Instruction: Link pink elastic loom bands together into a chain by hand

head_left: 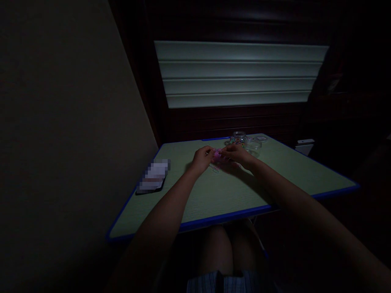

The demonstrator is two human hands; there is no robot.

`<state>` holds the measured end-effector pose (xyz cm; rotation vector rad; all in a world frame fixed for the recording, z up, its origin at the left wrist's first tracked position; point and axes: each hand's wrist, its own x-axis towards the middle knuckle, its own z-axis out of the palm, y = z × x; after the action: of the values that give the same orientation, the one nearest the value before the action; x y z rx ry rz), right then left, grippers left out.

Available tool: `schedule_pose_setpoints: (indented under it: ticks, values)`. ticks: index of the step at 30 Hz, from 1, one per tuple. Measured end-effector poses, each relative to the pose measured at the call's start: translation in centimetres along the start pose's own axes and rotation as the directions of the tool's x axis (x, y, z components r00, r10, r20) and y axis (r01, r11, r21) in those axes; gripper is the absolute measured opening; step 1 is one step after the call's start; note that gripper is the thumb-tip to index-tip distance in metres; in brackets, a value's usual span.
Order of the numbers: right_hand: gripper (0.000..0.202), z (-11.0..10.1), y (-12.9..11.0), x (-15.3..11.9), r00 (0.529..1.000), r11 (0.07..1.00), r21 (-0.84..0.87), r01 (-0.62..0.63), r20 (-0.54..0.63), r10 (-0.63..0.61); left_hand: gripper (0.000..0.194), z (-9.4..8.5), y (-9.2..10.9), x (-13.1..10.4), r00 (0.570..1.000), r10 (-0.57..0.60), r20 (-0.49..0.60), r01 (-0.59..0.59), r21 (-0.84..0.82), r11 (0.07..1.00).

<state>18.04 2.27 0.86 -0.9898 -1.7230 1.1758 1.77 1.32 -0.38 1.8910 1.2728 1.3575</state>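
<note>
Over the middle of the green table [195, 203], my left hand [203, 158] has its fingers closed on the left side of a small pink item [217, 154]. From the right, my right hand [236, 154] pinches the same pink item. Its exact form is too small and dark to tell. Thin loops [215, 169] lie on the table just below my hands. Beyond my right hand stands a clear jar [238, 138] with small multicoloured pieces inside, partly hidden by that hand.
A phone-like flat object [153, 177], its top blurred out, lies near the table's left edge. Clear round containers or lids [253, 143] sit right of the jar. A wall rises at the left. A blue rim borders the table.
</note>
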Motion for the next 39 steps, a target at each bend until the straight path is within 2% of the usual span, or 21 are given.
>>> schedule_pose_setpoints:
  ticks: [10,15,26,39]
  values:
    - [0.018,-0.13,-0.21,0.00,0.998,0.998,0.058,-0.017,-0.052,0.020,0.028,0.04,0.00,0.25,0.998,-0.007,-0.062,0.005,-0.040,0.999]
    - [0.018,-0.06,-0.45,-0.20,0.999,0.997,0.073,-0.008,-0.044,0.012,0.025,-0.02,0.35,0.10,0.998,-0.023,-0.056,0.021,-0.044,0.999]
    - [0.021,-0.13,-0.16,0.09,0.998,0.998,0.042,0.055,-0.038,-0.054,0.035,0.05,0.53,-0.16,0.999,-0.052,0.011,0.052,-0.024,0.998]
    - [0.021,-0.07,-0.37,-0.03,0.997,0.996,0.066,0.061,-0.059,-0.058,0.023,0.14,0.85,-0.28,0.997,-0.077,0.004,0.077,-0.065,0.995]
